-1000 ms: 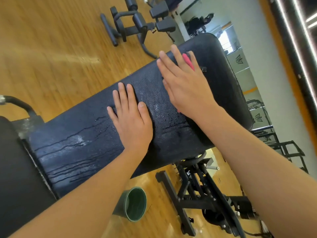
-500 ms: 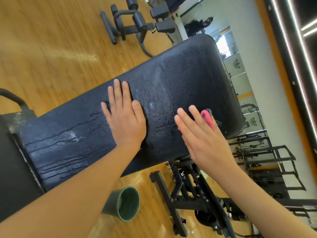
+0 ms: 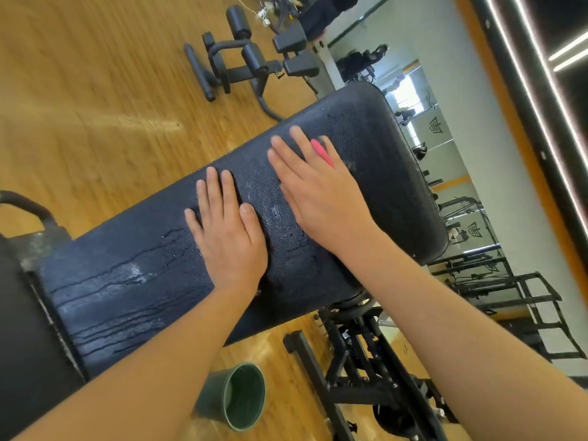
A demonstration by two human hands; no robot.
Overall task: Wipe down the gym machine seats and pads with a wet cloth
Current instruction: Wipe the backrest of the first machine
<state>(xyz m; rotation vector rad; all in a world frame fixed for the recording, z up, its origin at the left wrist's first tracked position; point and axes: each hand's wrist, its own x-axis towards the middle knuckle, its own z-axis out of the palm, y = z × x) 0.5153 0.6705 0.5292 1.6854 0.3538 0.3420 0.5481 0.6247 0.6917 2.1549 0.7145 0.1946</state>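
A long black padded gym pad [image 3: 121,281] runs slantwise across the view, above a wooden floor [image 3: 79,106]. Its textured skin is wet, with beads and thin runs of water.

The left hand [image 3: 229,246] lies flat on the middle of the pad, fingers straight and together, holding nothing. The right hand [image 3: 324,202] lies flat just beside it, nearer the pad's far rounded end, fingers straight and spread. It presses a pink cloth [image 3: 321,152] against the pad.

The cloth is probably light, soft and limp, and heavy with water. It should slide easily on the slick pad, so a flat palm on top likely controls it best. The pad looks firm with a little give, and slippery while wet.

Only a thin strip of cloth shows between two fingers, so its size and folds cannot be told. The pad's near end is cut off by a dark shape at the left edge. Its underside and mount are hidden behind a dark frame [image 3: 359,361]. A green bucket [image 3: 208,401] stands on the floor below; any water inside cannot be made out.
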